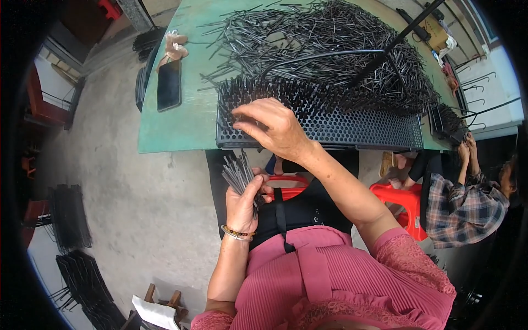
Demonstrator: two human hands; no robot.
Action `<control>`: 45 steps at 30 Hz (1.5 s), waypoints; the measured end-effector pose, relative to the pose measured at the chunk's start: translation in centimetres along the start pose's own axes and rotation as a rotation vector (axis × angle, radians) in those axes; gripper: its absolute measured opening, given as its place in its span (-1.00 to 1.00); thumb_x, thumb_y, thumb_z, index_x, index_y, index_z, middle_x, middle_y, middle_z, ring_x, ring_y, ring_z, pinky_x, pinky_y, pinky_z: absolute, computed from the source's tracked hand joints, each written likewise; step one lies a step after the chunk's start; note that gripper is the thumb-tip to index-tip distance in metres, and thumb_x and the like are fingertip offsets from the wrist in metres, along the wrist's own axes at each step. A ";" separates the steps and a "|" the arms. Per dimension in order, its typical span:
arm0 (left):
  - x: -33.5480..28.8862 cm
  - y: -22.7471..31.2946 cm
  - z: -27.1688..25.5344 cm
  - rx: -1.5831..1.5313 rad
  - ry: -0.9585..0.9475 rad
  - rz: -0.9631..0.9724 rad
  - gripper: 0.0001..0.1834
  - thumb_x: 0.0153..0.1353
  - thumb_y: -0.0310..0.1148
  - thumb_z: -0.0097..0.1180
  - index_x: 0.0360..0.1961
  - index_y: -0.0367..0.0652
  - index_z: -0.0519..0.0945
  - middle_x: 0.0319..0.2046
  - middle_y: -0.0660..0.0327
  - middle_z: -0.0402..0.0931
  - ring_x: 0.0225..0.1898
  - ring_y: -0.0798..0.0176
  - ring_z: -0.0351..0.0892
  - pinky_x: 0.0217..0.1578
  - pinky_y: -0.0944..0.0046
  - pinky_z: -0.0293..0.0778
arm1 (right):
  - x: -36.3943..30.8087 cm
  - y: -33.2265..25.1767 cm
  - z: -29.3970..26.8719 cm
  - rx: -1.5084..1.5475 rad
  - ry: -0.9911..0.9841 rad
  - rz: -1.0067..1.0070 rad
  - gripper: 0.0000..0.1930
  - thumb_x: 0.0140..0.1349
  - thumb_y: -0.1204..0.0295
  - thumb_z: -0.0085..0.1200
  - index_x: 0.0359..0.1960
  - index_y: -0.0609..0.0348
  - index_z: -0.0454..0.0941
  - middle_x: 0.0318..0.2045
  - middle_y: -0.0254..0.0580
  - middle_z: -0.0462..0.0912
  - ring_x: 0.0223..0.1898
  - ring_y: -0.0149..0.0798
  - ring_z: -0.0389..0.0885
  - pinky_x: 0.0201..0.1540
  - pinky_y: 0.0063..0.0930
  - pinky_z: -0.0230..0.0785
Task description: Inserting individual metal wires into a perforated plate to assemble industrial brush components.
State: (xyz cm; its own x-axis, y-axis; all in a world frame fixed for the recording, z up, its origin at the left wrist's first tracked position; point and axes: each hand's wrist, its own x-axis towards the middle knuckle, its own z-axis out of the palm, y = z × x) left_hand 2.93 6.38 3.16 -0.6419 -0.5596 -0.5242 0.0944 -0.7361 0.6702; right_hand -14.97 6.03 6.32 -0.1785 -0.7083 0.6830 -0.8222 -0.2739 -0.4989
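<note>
My left hand [242,201] is closed around a bundle of thin dark rods [236,171], held upright just off the table's near edge. Over the left part of a black perforated tray [352,127] is my right hand [275,127], its thumb and fingers curved with a gap between them. I see nothing clearly held in that gap. Many short dark rods [308,96] stand upright in the tray's holes, mostly along its far and left side. The holes along its near right part show bare.
A large heap of loose rods [324,33] covers the back of the green table [170,132]. A phone [169,85] and a crumpled glove [175,47] lie at the left. At the right, a person in a plaid shirt [467,206] handles another tray [448,124] beside a red stool [404,201].
</note>
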 end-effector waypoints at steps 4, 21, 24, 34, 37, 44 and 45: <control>0.0 -0.1 0.0 0.000 -0.002 -0.002 -0.70 0.18 -0.42 0.16 -0.11 -0.33 0.46 -0.36 0.12 0.56 -0.46 0.34 0.57 -0.55 0.42 0.53 | -0.2 -0.1 0.1 0.001 0.017 0.017 -0.78 -0.01 0.48 0.26 -0.29 0.22 0.59 -0.42 -0.19 0.63 -0.37 -0.18 0.60 -0.28 -0.38 0.39; 0.3 -0.7 -0.3 -0.013 -0.034 -0.034 -0.70 0.19 -0.45 0.14 -0.09 -0.37 0.45 -0.35 0.09 0.57 -0.48 0.33 0.56 -0.57 0.40 0.48 | 0.1 -0.8 0.9 -0.209 -0.006 -0.074 -0.82 -0.03 0.51 0.25 -0.34 0.22 0.61 -0.44 -0.26 0.60 -0.41 -0.26 0.54 -0.28 -0.40 0.27; 0.3 -0.8 -0.6 -0.032 -0.058 -0.026 -0.70 0.19 -0.44 0.14 -0.09 -0.36 0.46 -0.35 0.09 0.57 -0.48 0.33 0.55 -0.56 0.40 0.47 | -0.1 -0.8 0.8 -0.229 0.015 -0.084 -0.83 -0.03 0.51 0.25 -0.35 0.19 0.61 -0.43 -0.27 0.61 -0.40 -0.26 0.54 -0.28 -0.40 0.27; 0.3 -0.8 -0.6 -0.048 -0.088 -0.057 -0.68 0.26 -0.36 0.07 -0.03 -0.32 0.44 -0.33 0.10 0.55 -0.43 0.33 0.57 -0.43 0.36 0.56 | -0.8 -0.7 0.6 -0.244 0.060 -0.105 -0.83 -0.08 0.53 0.30 -0.40 0.18 0.61 -0.51 -0.30 0.59 -0.48 -0.27 0.51 -0.32 -0.42 0.25; 0.4 -0.7 -0.6 -0.049 -0.085 -0.054 -0.69 0.28 -0.36 0.02 -0.02 -0.32 0.44 -0.37 0.18 0.54 -0.45 0.35 0.56 -0.44 0.34 0.56 | -0.3 -0.8 0.8 -0.284 0.049 -0.148 -0.84 -0.09 0.52 0.30 -0.42 0.18 0.60 -0.51 -0.32 0.58 -0.48 -0.29 0.51 -0.32 -0.42 0.24; 0.0 -0.5 -0.5 -0.054 -0.083 -0.060 -0.73 0.26 -0.34 0.04 -0.12 -0.31 0.49 -0.42 0.23 0.51 -0.48 0.37 0.53 -0.47 0.36 0.53 | -0.7 -0.4 1.2 -0.338 0.088 -0.115 -0.86 -0.10 0.49 0.32 -0.46 0.16 0.62 -0.54 -0.33 0.57 -0.48 -0.29 0.51 -0.32 -0.41 0.24; -0.1 -0.6 -0.5 -0.063 -0.097 -0.063 -0.74 0.26 -0.33 0.04 -0.13 -0.31 0.49 -0.43 0.23 0.51 -0.48 0.36 0.53 -0.48 0.36 0.52 | -0.8 -0.5 1.2 -0.345 0.088 -0.107 -0.85 -0.10 0.49 0.32 -0.45 0.16 0.62 -0.52 -0.33 0.57 -0.48 -0.28 0.50 -0.32 -0.41 0.24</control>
State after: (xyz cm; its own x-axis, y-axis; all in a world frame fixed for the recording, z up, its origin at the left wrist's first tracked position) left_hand 3.33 6.67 2.53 -0.7184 -0.4744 -0.5088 0.0975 -0.7928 0.6016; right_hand -13.75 6.01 5.40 -0.1150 -0.6248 0.7722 -0.9699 -0.0974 -0.2232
